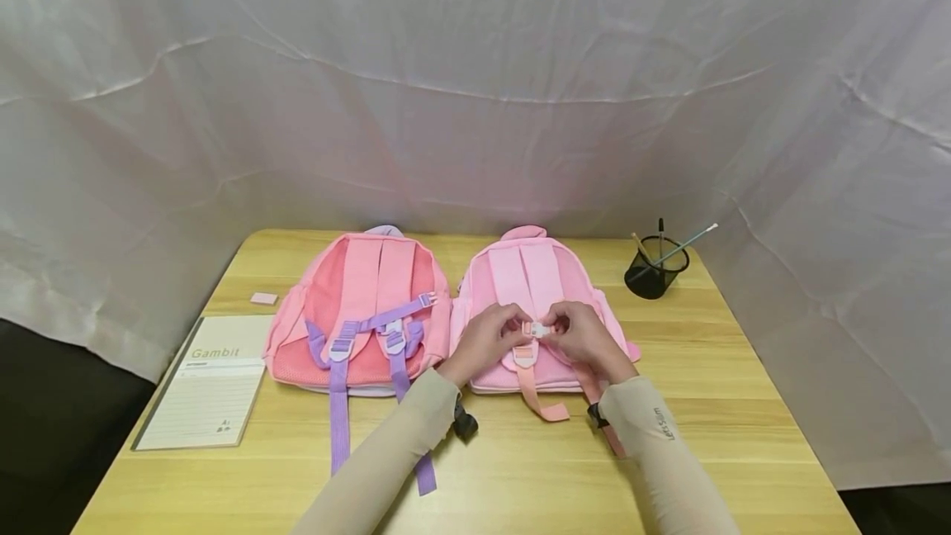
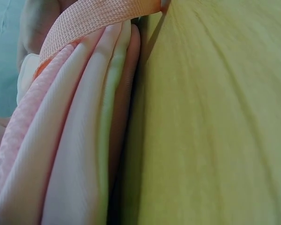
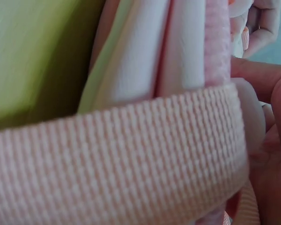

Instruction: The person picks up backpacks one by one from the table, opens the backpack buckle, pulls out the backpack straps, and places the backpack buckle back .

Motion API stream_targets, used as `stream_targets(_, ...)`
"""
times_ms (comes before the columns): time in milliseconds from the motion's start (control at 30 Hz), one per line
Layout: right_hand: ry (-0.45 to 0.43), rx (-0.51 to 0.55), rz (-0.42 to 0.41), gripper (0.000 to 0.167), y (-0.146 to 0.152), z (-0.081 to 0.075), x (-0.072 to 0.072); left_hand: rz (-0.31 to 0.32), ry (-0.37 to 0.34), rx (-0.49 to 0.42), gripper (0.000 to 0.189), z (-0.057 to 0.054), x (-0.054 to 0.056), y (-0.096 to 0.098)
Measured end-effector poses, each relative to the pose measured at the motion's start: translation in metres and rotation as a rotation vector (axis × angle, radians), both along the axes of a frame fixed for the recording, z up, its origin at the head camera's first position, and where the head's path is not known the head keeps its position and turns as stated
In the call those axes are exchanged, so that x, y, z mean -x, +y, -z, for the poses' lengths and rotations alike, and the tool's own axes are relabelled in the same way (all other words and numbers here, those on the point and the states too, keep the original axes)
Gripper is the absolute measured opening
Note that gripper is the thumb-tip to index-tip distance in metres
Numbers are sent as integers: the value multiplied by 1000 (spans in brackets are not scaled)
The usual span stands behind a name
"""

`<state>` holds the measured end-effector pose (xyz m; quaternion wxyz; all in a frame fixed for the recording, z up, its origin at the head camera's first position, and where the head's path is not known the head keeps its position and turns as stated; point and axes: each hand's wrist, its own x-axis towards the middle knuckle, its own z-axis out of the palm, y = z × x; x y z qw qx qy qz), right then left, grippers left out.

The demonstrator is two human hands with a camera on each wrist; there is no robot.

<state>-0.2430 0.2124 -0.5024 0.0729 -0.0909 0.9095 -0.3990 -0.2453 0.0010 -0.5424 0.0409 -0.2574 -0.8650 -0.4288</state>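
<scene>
White buckle point(image 1: 538, 329), one. Location: above the back panel of the light pink backpack point(image 1: 490, 279), at the lower part of its paired shoulder straps point(image 1: 546, 275). Long axis: crosswise, running from one hand to the other, roughly square to the shoulder straps. Left grip point(image 1: 484, 341): fingertips pinching the peach webbing at the buckle's left end. Right grip point(image 1: 587, 338): fingertips pinching the right end. Nearer hand: neither plainly; the buckle lies between the two, in line with both. Whether its halves are fully engaged: cannot tell; the wrist views show mainly pack edge and webbing.

Attached: white adjuster point(image 1: 524, 355), just below and left of the buckle, with a peach strap tail point(image 1: 529, 395) hanging onto the bench point(image 1: 520, 477).

Adjacent: coral backpack point(image 1: 297, 320), to the left, touching, with a purple cross strap point(image 1: 394, 314) lying across its shoulder straps.
</scene>
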Motion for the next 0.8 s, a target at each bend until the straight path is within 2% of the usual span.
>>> stream_targets(367, -22, 0, 19, 14, 6, -6, 1, 8, -19, -85, 20, 0, 2, -1)
stream_targets(600, 38, 1, 14, 15, 10, -10, -1, 15, -72, -136, 21, 3, 3, -3)
stream_targets(800, 45, 18, 27, 15, 15, -13, -3, 16, -77, -166, 24, 3, 2, -3)
